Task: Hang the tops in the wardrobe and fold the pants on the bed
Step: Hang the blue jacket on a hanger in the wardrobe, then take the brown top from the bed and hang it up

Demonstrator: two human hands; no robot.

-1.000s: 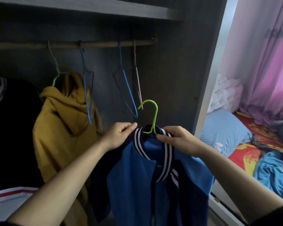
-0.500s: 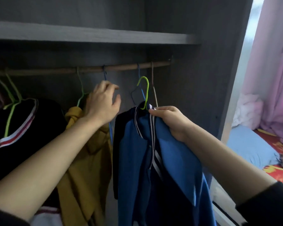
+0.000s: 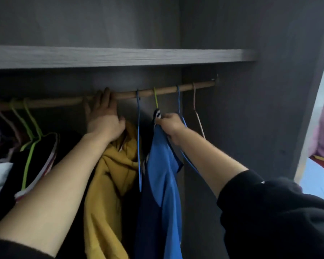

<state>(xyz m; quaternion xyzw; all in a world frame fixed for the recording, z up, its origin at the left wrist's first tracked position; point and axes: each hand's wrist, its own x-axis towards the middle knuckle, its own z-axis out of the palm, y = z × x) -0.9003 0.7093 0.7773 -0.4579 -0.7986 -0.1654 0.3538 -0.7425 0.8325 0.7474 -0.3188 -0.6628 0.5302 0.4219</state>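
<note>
A blue jacket [image 3: 163,165] with a striped collar hangs from a green hanger [image 3: 155,99] whose hook sits over the wooden rod [image 3: 185,87] of the wardrobe. My right hand [image 3: 171,126] grips the jacket at its collar, just under the hook. My left hand [image 3: 103,118] reaches up to the rod left of the jacket, its fingers stretched against the wood above a yellow hoodie [image 3: 108,174]. The hoodie's hanger is hidden behind that hand.
Two empty blue hangers [image 3: 138,137] flank the jacket and a pink one [image 3: 196,113] hangs by the wardrobe's right wall [image 3: 251,128]. Dark tops on green hangers [image 3: 37,150] fill the left. A shelf [image 3: 120,56] runs above the rod. The bed [image 3: 318,176] shows at far right.
My right hand has lifted the jacket and its green hook now sits over the rod. My left hand has risen from the hoodie's hanger to the rod. The view has tilted upward.
</note>
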